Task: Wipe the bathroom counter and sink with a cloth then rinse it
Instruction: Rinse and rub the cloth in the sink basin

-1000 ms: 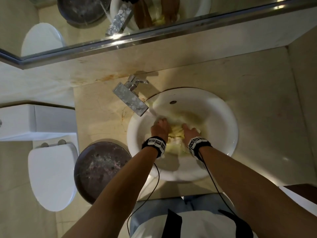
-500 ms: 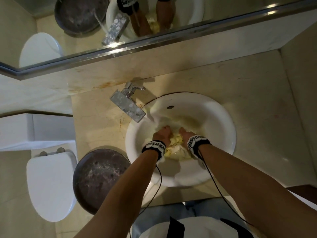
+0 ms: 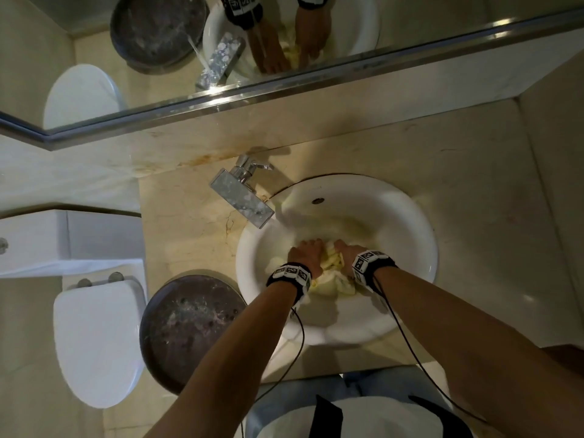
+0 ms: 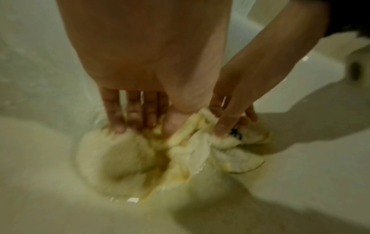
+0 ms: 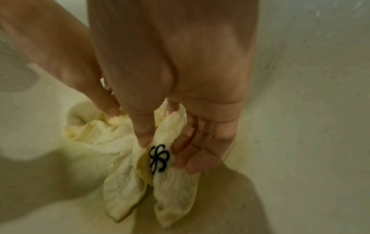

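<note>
Head view: both hands rinse the cloth in the sink.
Left hand [image 3: 306, 251] at nine o'clock and right hand [image 3: 347, 250] at three each pinch the wet yellow cloth [image 3: 331, 263], bunching it low in the sink [image 3: 395, 216], probably for scrubbing.

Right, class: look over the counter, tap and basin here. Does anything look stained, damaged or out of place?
Yes. A rusty orange stain runs along the back edge of the counter behind the tap, and a thin brown crack-like line marks the counter beside the basin. The cloth looks yellowed.
</note>
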### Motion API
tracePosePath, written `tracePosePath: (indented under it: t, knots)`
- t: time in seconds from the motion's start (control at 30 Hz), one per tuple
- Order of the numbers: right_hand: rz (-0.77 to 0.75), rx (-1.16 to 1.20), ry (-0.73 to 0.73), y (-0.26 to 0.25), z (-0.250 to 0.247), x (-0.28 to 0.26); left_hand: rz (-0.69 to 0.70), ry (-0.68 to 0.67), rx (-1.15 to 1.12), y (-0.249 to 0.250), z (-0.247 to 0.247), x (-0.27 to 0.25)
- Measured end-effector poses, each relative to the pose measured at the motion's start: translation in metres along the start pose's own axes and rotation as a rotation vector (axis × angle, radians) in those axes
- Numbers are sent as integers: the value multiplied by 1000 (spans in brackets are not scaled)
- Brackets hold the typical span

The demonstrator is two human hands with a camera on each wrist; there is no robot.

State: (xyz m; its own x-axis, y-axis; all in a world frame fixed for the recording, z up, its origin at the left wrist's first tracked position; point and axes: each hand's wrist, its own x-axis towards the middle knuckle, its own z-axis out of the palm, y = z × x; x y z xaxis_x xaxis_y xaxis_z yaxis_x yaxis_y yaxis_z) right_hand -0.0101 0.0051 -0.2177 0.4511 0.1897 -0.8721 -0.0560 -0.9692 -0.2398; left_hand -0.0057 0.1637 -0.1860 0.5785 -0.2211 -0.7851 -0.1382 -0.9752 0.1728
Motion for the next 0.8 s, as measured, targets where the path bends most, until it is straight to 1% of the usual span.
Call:
tracePosePath:
  t: [0.07, 0.13, 0.2, 0.33, 0.43, 0.47, 0.57, 0.63, 0.73, 0.8]
  knots:
    - [-22, -5, 16, -4, -8, 2, -95, -6, -2, 8, 7, -5]
    - [-37, 25, 27, -14, -18, 5, -212, 10, -97, 13, 13, -10]
    - [-43, 47, 27, -19, -20, 7, -239, -6, -199, 18, 16, -10]
    - [-28, 71, 27, -10, -9, 15, -136, -42, -290, 21, 15, -9]
    - [-48, 42, -26, 5, -2, 34, -21, -125, -188, 4, 14, -14]
    - [-60, 32, -23, 2, -8, 27, 5, -146, -146, -3, 13, -16]
    - [-116, -3, 86, -7, -14, 8, 58, -185, -50, -17, 14, -18]
    - [-154, -40, 110, -11, -9, 6, 62, -237, -28, -19, 15, -15]
    - [-163, -112, 72, -15, -4, 8, 46, -284, 2, -22, 16, -5]
    - [-156, -166, 57, -14, -5, 6, 42, -288, 40, -20, 16, -2]
